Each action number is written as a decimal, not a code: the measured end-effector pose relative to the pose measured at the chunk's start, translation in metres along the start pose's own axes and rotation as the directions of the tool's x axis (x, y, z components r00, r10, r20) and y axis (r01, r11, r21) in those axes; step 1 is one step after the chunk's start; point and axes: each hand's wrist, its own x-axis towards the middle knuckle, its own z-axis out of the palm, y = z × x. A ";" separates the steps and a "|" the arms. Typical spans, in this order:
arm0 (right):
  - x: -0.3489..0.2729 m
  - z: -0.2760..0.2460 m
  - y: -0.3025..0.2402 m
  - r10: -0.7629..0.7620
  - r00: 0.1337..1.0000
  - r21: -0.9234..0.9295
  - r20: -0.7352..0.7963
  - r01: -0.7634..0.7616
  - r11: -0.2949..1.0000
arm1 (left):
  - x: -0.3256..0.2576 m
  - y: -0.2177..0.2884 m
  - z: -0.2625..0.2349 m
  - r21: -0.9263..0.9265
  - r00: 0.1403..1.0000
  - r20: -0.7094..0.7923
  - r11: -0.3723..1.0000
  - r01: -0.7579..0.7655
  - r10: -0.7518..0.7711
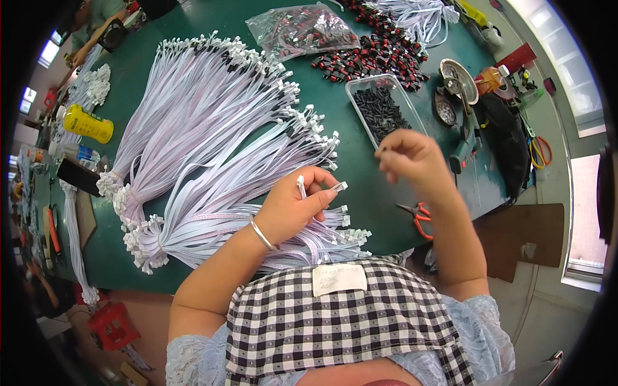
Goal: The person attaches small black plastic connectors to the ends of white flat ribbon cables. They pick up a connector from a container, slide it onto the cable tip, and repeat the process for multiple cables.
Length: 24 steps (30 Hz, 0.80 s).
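Note:
My left hand (293,202) is closed on a flat white ribbon cable, its white connector (340,186) sticking out past the thumb. Another small white connector (301,186) stands up by the index finger. Bundles of white ribbon cables (199,122) fan out under and beyond this hand, with white connectors at their ends and black pieces on some. My right hand (415,164) is raised just on the near side of a clear plastic tray (418,114) holding small black tubes (381,110). Its fingertips are pinched together; a dark speck shows there, too small to name.
Black-and-red parts (380,61) lie heaped beyond the tray, beside a clear bag (302,32) of similar parts. Right of them are a metal bowl (460,80) and orange-handled pliers (421,219). A yellow bottle (87,123) and black phone (78,177) lie at the left.

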 end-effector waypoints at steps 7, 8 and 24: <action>-0.023 0.044 0.030 -0.004 1.000 -0.088 -0.020 0.003 0.996 | 0.002 0.001 0.001 -0.076 1.000 0.009 0.997 -0.009 0.009; -0.024 0.049 0.029 -0.126 0.992 -0.335 -0.031 0.109 0.936 | 0.003 0.000 0.000 -0.087 1.000 0.008 0.996 -0.010 0.010; -0.028 0.064 0.036 -0.037 0.994 0.110 -0.100 0.048 0.993 | 0.005 -0.005 0.002 -0.094 0.997 -0.020 0.993 -0.078 0.076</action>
